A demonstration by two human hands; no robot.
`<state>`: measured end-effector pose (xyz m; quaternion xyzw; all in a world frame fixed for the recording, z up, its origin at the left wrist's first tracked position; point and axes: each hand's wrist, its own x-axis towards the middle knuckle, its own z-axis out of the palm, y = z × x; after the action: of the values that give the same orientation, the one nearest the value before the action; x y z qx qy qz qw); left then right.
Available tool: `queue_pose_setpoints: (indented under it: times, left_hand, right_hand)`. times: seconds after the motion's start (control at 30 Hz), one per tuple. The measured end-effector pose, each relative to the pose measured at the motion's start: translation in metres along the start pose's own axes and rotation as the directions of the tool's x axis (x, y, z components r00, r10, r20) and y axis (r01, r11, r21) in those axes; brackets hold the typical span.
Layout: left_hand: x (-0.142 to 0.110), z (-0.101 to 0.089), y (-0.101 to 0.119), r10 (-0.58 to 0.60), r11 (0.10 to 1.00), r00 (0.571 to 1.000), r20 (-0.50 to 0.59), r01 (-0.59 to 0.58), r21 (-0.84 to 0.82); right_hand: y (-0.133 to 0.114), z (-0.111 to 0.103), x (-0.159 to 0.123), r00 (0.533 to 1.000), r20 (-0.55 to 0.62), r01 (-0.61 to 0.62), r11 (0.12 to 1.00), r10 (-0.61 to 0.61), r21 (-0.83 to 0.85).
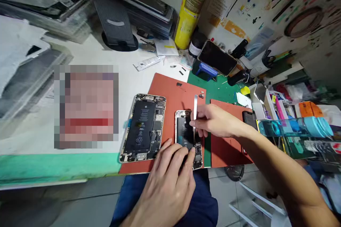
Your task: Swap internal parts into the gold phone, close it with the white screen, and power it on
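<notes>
My right hand (204, 120) pinches a pair of silver tweezers (195, 104), tips pointing down into a small opened phone (183, 127). Its battery and circuit board are exposed. Over the lower end of that phone lies my left hand (173, 173), fingers stretched out, the index fingertip close to the tweezer tips. Whether the left fingers press on a small part cannot be made out. To the left a larger opened phone (142, 127) rests on the red mat (170, 95), its black battery showing. Tiny loose parts (201, 94) sit near the mat's upper right corner.
A second red mat (226, 149) carries a dark phone (249, 118) on the right. Behind stand a propped phone (217, 57), a yellow spray can (190, 10) and a grey stand (114, 23). A blue bottle (295, 126) lies at the right. A blurred-out patch covers something left.
</notes>
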<state>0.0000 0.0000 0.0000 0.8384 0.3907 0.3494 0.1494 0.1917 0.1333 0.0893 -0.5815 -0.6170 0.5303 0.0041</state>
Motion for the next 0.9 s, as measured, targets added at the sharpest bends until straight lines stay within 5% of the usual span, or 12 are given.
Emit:
queue_pose_setpoints:
  times: [0.6, 0.9]
  left_hand:
    - [0.0043, -0.0029, 0.0012, 0.004, 1.0, 1.0, 0.009, -0.004, -0.023]
    - [0.0048, -0.0028, -0.0005, 0.003, 1.0, 1.0, 0.015, -0.002, -0.027]
  right_hand:
    - [-0.0065, -0.0012, 0.0029, 1.0, 0.019, -0.022, 0.991, 0.025, -0.13]
    - [0.0, 0.0011, 0.0043, 0.999, 0.038, 0.037, 0.999, -0.037, 0.008]
